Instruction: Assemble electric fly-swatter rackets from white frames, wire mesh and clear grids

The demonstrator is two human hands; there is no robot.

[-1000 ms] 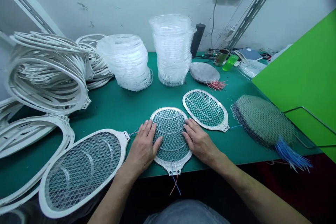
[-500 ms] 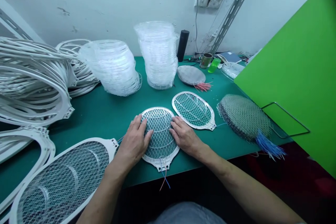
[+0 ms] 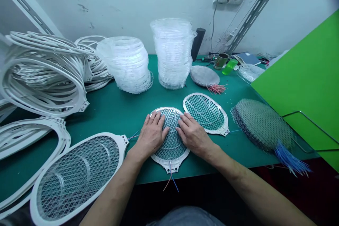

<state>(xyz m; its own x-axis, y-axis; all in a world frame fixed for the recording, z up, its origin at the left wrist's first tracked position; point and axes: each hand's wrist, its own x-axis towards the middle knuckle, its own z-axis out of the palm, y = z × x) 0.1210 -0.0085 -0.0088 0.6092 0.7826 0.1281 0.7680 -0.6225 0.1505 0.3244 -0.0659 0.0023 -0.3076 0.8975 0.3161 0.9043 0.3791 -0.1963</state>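
An oval white frame with metal mesh (image 3: 171, 144) lies near the table's front edge, its tabbed end toward me, with a blue and an orange wire hanging from it. Flat on its left side rests my left hand (image 3: 152, 132), fingers spread. My right hand (image 3: 194, 134) lies on its right side, fingers apart over the mesh and rim. Just behind my right hand is a second meshed frame (image 3: 205, 113). At the left, a larger meshed frame (image 3: 79, 173) lies tilted toward the front edge.
White frames (image 3: 47, 74) are piled at the left. Two stacks of clear rings (image 3: 127, 63) (image 3: 173, 56) stand behind. Mesh sheets with blue wires (image 3: 265, 127) and mesh discs with red wires (image 3: 204, 76) lie right. A green board (image 3: 304, 88) slants at the far right.
The camera view has shifted, so most things appear further right. My left hand has slid slightly up the mesh, its fingers closer to the top rim.
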